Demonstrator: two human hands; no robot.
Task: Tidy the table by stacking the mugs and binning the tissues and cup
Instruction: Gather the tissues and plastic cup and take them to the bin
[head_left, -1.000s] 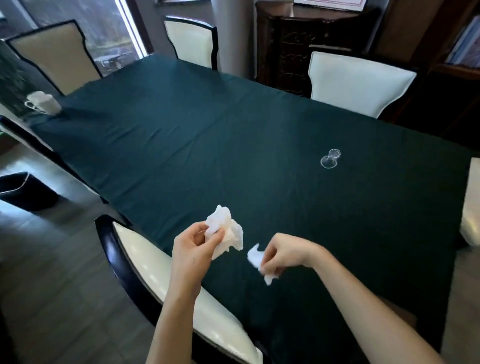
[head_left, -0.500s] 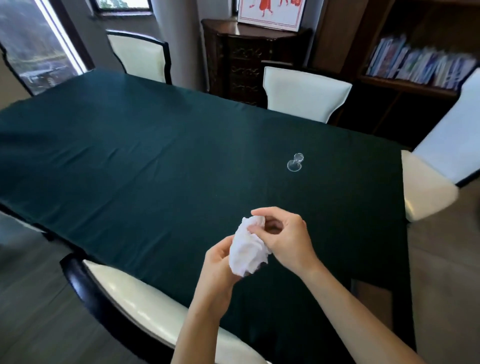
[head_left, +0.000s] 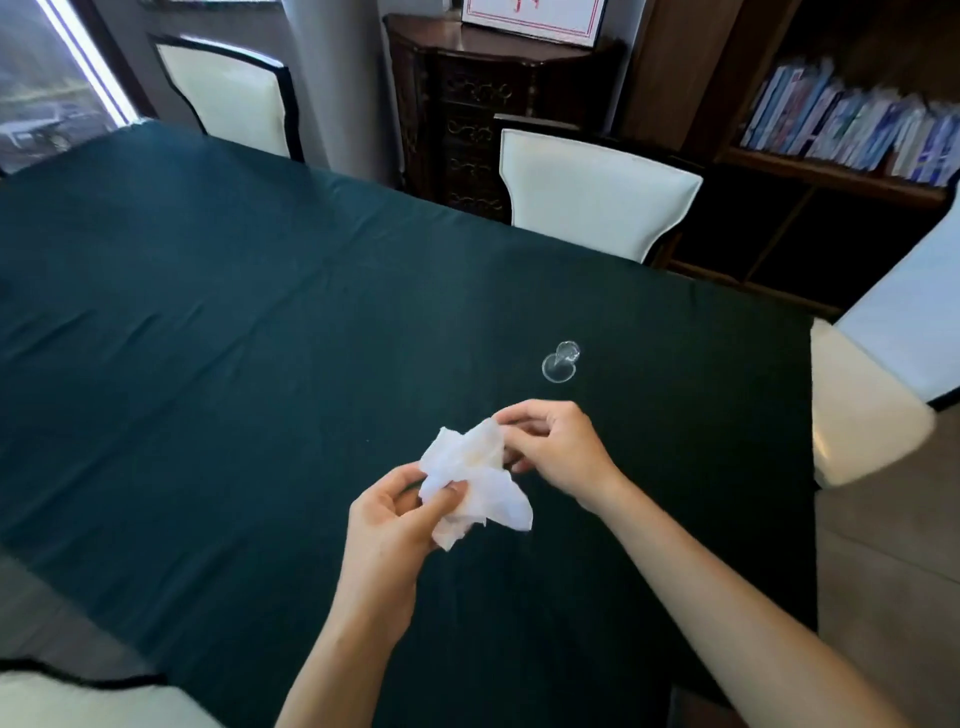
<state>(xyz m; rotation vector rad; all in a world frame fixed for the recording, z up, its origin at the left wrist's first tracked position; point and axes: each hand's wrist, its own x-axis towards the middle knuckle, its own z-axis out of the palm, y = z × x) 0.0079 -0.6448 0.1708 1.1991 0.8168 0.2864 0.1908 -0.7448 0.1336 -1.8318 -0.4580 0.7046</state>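
Note:
A bunch of crumpled white tissues (head_left: 475, 475) hangs above the dark green tablecloth (head_left: 208, 338), near the table's front right. My left hand (head_left: 389, 525) pinches the tissues from below. My right hand (head_left: 553, 447) touches their upper right edge with its fingertips. A clear plastic cup (head_left: 560, 362) lies on its side on the cloth, a short way beyond my right hand. No mugs or bin are in view.
White chairs with dark frames stand around the table: one at the far left (head_left: 228, 93), one at the far side (head_left: 592, 192), one at the right (head_left: 883, 384), one at the near left (head_left: 78, 696). A dark wooden cabinet (head_left: 467, 114) and a bookshelf (head_left: 852, 135) stand behind.
The two tissues held apart a second ago are now gathered in one bunch between both hands. The view has swung right, so the mug and bin at the left have left the frame.

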